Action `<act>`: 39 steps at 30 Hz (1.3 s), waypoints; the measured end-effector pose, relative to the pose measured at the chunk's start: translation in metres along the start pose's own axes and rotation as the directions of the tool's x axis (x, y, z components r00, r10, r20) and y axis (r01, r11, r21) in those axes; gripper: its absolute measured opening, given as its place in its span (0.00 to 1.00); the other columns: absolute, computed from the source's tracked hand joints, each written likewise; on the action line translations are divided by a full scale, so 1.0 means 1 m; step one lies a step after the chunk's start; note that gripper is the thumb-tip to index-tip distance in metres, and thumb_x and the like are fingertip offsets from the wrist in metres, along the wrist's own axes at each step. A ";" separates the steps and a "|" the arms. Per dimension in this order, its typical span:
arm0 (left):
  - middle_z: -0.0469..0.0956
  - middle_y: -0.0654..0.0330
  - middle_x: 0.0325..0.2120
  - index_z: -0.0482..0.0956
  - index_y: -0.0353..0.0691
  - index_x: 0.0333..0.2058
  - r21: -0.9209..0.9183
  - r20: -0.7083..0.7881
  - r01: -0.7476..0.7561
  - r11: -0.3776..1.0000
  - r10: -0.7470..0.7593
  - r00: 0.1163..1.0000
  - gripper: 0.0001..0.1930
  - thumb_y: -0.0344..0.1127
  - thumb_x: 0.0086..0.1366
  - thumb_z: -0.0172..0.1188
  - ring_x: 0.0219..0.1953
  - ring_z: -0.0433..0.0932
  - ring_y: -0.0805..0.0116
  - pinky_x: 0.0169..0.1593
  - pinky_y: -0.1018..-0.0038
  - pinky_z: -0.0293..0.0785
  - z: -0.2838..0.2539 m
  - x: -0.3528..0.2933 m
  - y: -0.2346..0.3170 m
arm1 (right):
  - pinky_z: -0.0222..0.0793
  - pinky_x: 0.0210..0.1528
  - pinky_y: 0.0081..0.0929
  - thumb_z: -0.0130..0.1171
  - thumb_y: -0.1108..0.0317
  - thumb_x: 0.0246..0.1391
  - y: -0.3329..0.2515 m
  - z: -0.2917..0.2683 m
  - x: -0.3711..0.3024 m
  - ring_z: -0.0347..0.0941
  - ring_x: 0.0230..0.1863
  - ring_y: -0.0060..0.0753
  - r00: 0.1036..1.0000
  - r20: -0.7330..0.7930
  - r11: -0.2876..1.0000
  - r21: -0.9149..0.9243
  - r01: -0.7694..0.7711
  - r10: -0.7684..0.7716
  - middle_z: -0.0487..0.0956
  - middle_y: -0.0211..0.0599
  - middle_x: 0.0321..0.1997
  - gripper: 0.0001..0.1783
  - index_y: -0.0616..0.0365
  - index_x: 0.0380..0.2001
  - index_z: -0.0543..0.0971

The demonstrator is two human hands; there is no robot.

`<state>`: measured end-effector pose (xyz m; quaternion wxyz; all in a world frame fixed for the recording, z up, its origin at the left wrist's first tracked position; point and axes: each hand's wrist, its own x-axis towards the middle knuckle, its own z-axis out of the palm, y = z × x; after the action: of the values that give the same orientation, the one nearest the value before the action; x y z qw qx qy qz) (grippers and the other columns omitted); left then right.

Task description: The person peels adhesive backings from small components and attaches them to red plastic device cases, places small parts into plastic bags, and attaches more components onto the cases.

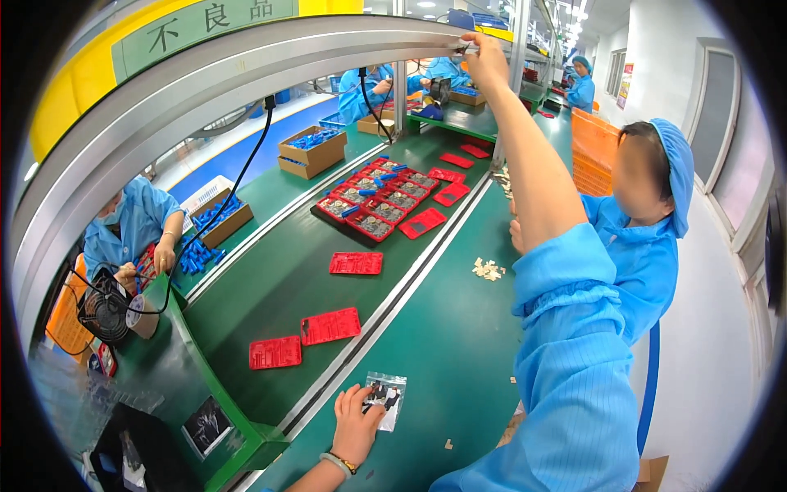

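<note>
A small clear bag (392, 403) is lying flat on the green bench (447, 353), at the lower centre of the frame, with dark and whitish pieces showing through its film. Being thin plastic, it is probably feeling light, limp and a little slippery, sliding easily if pushed; the pieces inside are likely giving it some stiffness in the middle. An edge or corner is offering the best hold, since squeezing the middle could be pressing on the contents.

The left hand (354, 428) is reaching in from the lower edge, its fingers curving over the bag's left part and touching it; whether thumb and fingers are pinching the film I cannot tell. Most of the bag is extending to the right of the fingertips, uncovered.

The right hand (489, 67) is reaching up to the top centre, its fingertips meeting the end of the metal beam (246, 66), well apart from the bag; whether it is grasping anything there is unclear.
</note>
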<state>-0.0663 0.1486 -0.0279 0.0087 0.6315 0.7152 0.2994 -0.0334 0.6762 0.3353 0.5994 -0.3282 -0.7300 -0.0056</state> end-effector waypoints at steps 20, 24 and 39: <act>0.66 0.55 0.50 0.76 0.46 0.34 0.002 0.015 0.014 1.000 -0.014 1.000 0.07 0.32 0.56 0.61 0.58 0.61 0.50 0.61 0.49 0.52 0.000 0.006 0.007 | 0.72 0.37 0.30 0.59 0.71 0.43 -0.001 -0.031 0.007 0.74 0.41 0.31 0.675 0.060 0.550 -0.531 0.645 -0.735 0.71 0.26 0.34 0.13 0.46 0.35 0.76; 0.66 0.54 0.50 0.76 0.46 0.34 -0.007 0.013 0.016 1.000 -0.016 1.000 0.07 0.31 0.56 0.61 0.58 0.61 0.50 0.62 0.49 0.52 -0.001 0.006 0.010 | 0.72 0.37 0.29 0.58 0.70 0.42 -0.002 -0.029 0.015 0.73 0.40 0.30 0.625 0.060 0.475 -0.596 0.647 -0.778 0.70 0.26 0.33 0.10 0.46 0.32 0.75; 0.66 0.54 0.49 0.75 0.44 0.35 -0.016 0.010 0.030 0.999 -0.030 1.000 0.07 0.32 0.57 0.61 0.58 0.61 0.50 0.62 0.50 0.52 0.001 0.012 0.013 | 0.73 0.38 0.30 0.57 0.70 0.44 0.011 -0.034 0.013 0.74 0.40 0.30 0.633 0.063 0.535 -0.475 0.699 -0.772 0.71 0.25 0.34 0.14 0.41 0.37 0.76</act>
<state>-0.0563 0.1608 -0.0187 0.0219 0.6221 0.7220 0.3020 0.0012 0.6772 0.3520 0.5003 -0.1190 -0.7276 -0.4541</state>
